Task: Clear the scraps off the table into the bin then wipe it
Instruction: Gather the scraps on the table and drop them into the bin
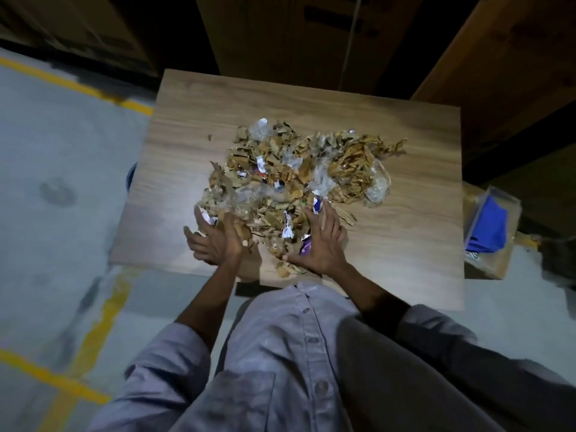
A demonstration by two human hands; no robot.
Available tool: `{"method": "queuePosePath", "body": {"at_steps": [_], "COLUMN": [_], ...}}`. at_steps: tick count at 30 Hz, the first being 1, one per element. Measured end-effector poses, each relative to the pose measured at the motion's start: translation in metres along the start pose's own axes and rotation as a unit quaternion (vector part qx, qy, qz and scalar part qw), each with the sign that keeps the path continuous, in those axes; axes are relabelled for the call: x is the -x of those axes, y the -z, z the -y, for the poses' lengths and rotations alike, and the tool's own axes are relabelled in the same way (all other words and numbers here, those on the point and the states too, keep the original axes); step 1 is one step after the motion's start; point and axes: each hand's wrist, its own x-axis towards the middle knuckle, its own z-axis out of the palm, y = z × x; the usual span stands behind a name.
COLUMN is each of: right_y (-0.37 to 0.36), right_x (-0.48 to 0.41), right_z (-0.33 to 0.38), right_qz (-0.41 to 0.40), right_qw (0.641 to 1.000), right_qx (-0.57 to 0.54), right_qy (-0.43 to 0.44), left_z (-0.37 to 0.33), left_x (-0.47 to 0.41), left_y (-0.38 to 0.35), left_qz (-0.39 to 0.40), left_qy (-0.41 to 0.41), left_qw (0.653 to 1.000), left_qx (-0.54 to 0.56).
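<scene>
A wide heap of scraps [299, 176], brown torn paper mixed with clear plastic and white and purple bits, covers the middle of a light wooden table [405, 232]. My left hand [215, 241] lies at the heap's near left edge, fingers spread and straight against the scraps. At the near right edge my right hand [321, 241] presses flat on the scraps with fingers splayed. Neither hand grips anything. A blue cloth [489, 229] lies in a clear box to the right of the table. A dark blue rim [131, 176], perhaps the bin, peeks out at the table's left edge.
The clear box sits on a cardboard carton [495, 263] on the floor at the right. Large cardboard boxes [296, 35] stand behind the table. Grey floor with yellow lines [103, 310] lies to the left. My body is close against the table's near edge.
</scene>
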Motion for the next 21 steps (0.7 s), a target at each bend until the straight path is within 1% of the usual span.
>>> {"method": "queuePosePath", "body": {"at_steps": [2, 5, 7, 9, 10, 11, 13, 14, 15, 16, 17, 19, 21], "right_y": [-0.006, -0.01, -0.012, -0.01, -0.009, -0.007, -0.001, 0.001, 0.004, 0.005, 0.003, 0.0, -0.006], "right_x": [-0.005, -0.018, -0.029, -0.04, -0.045, -0.049, -0.052, -0.052, -0.051, -0.052, -0.054, -0.059, -0.067], "right_z": [0.005, 0.024, 0.039, 0.055, 0.062, 0.068, 0.073, 0.074, 0.075, 0.077, 0.079, 0.09, 0.099], "right_qz": [0.009, 0.021, 0.028, 0.037, 0.042, 0.047, 0.047, 0.043, 0.037, 0.031, 0.029, 0.042, 0.059], "right_qw": [1.0, 0.997, 0.995, 0.991, 0.988, 0.984, 0.978, 0.976, 0.974, 0.973, 0.971, 0.96, 0.948], "right_qx": [0.003, -0.033, -0.055, -0.101, -0.129, -0.155, -0.191, -0.202, -0.206, -0.202, -0.197, -0.211, -0.242], "right_qy": [-0.023, -0.064, -0.076, -0.077, -0.078, -0.078, -0.073, -0.075, -0.085, -0.105, -0.13, -0.18, -0.198], "left_z": [0.01, 0.017, 0.012, 0.005, 0.002, 0.0, -0.002, -0.002, -0.004, -0.006, -0.006, -0.008, -0.013], "left_x": [-0.017, -0.017, -0.004, 0.01, 0.015, 0.019, 0.019, 0.017, 0.014, 0.01, 0.006, 0.002, 0.001], "left_y": [-0.005, -0.02, -0.033, -0.044, -0.047, -0.048, -0.047, -0.044, -0.04, -0.038, -0.037, -0.036, -0.038], "left_qz": [0.039, 0.112, 0.147, 0.173, 0.172, 0.157, 0.075, 0.037, 0.016, 0.018, 0.039, 0.093, 0.138], "left_qy": [-0.034, -0.117, -0.112, -0.103, -0.108, -0.117, -0.122, -0.094, -0.053, -0.019, -0.002, -0.024, -0.031], "left_qw": [0.998, 0.984, 0.978, 0.974, 0.973, 0.974, 0.983, 0.989, 0.992, 0.994, 0.994, 0.992, 0.985], "left_qx": [0.038, 0.077, 0.096, 0.101, 0.108, 0.116, 0.114, 0.11, 0.109, 0.108, 0.105, 0.085, 0.099]}}
